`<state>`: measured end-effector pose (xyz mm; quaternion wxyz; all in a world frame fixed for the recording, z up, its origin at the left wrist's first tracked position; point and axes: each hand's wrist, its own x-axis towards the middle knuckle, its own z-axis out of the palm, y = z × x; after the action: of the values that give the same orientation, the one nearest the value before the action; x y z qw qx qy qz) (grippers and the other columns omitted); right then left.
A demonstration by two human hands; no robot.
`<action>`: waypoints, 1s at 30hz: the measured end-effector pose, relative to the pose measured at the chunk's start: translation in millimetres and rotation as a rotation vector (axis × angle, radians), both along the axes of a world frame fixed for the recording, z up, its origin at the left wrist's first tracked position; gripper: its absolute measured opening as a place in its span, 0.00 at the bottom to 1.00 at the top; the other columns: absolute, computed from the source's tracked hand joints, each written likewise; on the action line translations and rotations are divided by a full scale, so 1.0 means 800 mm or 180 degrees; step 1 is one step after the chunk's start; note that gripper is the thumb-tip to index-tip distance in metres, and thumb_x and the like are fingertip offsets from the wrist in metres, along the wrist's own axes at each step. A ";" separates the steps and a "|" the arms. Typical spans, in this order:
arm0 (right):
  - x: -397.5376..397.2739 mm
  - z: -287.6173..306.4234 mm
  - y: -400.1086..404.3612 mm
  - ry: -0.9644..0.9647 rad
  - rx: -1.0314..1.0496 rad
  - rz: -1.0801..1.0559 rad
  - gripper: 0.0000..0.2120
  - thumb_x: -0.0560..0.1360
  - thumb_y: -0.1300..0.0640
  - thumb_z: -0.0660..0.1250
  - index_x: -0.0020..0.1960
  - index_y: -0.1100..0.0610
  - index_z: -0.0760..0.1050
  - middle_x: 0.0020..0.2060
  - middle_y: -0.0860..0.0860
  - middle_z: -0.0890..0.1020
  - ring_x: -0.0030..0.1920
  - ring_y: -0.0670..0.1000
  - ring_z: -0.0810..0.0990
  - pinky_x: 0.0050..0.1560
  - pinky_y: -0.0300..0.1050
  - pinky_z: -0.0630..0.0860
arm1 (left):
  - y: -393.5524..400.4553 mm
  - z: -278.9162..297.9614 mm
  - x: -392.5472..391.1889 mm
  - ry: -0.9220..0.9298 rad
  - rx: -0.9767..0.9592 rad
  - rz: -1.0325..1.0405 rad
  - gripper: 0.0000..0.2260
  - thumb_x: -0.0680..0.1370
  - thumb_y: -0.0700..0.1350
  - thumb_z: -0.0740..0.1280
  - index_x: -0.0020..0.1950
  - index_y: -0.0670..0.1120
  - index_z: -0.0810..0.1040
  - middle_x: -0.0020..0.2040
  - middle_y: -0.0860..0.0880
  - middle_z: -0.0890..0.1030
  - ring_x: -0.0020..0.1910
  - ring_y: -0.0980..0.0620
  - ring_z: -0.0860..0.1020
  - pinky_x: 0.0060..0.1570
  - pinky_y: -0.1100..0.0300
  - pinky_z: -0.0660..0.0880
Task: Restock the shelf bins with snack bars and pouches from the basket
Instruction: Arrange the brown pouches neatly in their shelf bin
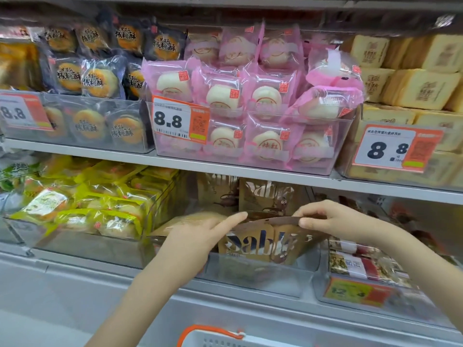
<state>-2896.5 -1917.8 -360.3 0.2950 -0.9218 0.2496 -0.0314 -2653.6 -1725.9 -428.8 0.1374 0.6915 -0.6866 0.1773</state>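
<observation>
Head view, single frame. Brown-and-tan printed foil pouch (263,242) stands in the clear plastic shelf bin (255,276) on the lower shelf, in front of two matching brown pouches (265,196). Your right hand (333,217) pinches the pouch's top edge, fingers curled over the seal. Your left hand (198,234) lies with fingers straight against the pouch's left side and grips nothing. Pouch looks light and soft-walled; the top edge bows under the pinch, so it will likely buckle if you push from above. Contents possibly brittle; blur prevents confirming. Take hold at the stiffer sealed top and steady the flat face. White basket with orange handle (213,333) sits at the bottom edge, contents hidden.
</observation>
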 end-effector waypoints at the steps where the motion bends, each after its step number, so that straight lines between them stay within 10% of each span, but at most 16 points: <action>1: -0.002 0.002 -0.003 0.0065 0.0115 0.0029 0.06 0.77 0.48 0.64 0.49 0.42 0.79 0.42 0.35 0.81 0.43 0.37 0.77 0.48 0.36 0.69 | 0.001 -0.002 -0.003 -0.0119 0.0002 -0.0055 0.51 0.57 0.29 0.71 0.73 0.61 0.56 0.52 0.52 0.81 0.32 0.49 0.80 0.22 0.59 0.74; 5: -0.014 0.016 -0.013 0.0273 0.0331 -0.0001 0.11 0.75 0.55 0.70 0.57 0.45 0.80 0.49 0.45 0.84 0.51 0.47 0.82 0.57 0.41 0.74 | 0.005 0.001 -0.015 -0.0393 -0.0268 -0.0319 0.41 0.52 0.33 0.76 0.60 0.58 0.69 0.46 0.56 0.81 0.21 0.53 0.73 0.23 0.68 0.43; 11: 0.004 0.012 -0.016 0.0165 -0.0458 -0.0707 0.09 0.78 0.57 0.65 0.56 0.46 0.76 0.49 0.43 0.82 0.46 0.44 0.79 0.45 0.32 0.71 | 0.016 0.004 -0.026 0.0005 -0.0073 -0.0302 0.15 0.70 0.49 0.58 0.56 0.58 0.72 0.45 0.59 0.79 0.25 0.58 0.73 0.23 0.69 0.46; 14: 0.031 -0.001 -0.010 0.0036 -0.1105 -0.1058 0.17 0.78 0.52 0.65 0.66 0.54 0.74 0.56 0.47 0.79 0.53 0.47 0.76 0.50 0.35 0.67 | 0.015 0.003 -0.031 -0.0004 -0.0159 -0.0251 0.11 0.71 0.49 0.66 0.52 0.56 0.74 0.42 0.58 0.80 0.25 0.56 0.75 0.22 0.69 0.47; 19: 0.069 -0.020 -0.030 0.0283 -0.1663 -0.1614 0.18 0.81 0.49 0.58 0.68 0.54 0.71 0.63 0.56 0.76 0.60 0.60 0.75 0.57 0.49 0.74 | 0.011 0.005 -0.031 -0.0299 -0.0038 0.0010 0.40 0.46 0.37 0.80 0.53 0.54 0.69 0.35 0.56 0.80 0.22 0.52 0.75 0.27 0.68 0.39; 30: 0.098 -0.044 -0.064 -0.0066 -0.1967 -0.2252 0.17 0.82 0.49 0.56 0.65 0.58 0.71 0.60 0.58 0.77 0.59 0.60 0.76 0.53 0.50 0.73 | 0.018 0.010 -0.029 -0.0482 -0.0021 -0.0083 0.40 0.43 0.37 0.82 0.52 0.52 0.77 0.36 0.53 0.83 0.22 0.51 0.76 0.28 0.69 0.39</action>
<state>-2818.3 -1969.2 -395.2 -0.0196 -0.8243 0.5245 -0.2121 -2676.7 -1711.9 -420.9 0.0896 0.6667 -0.7034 0.2296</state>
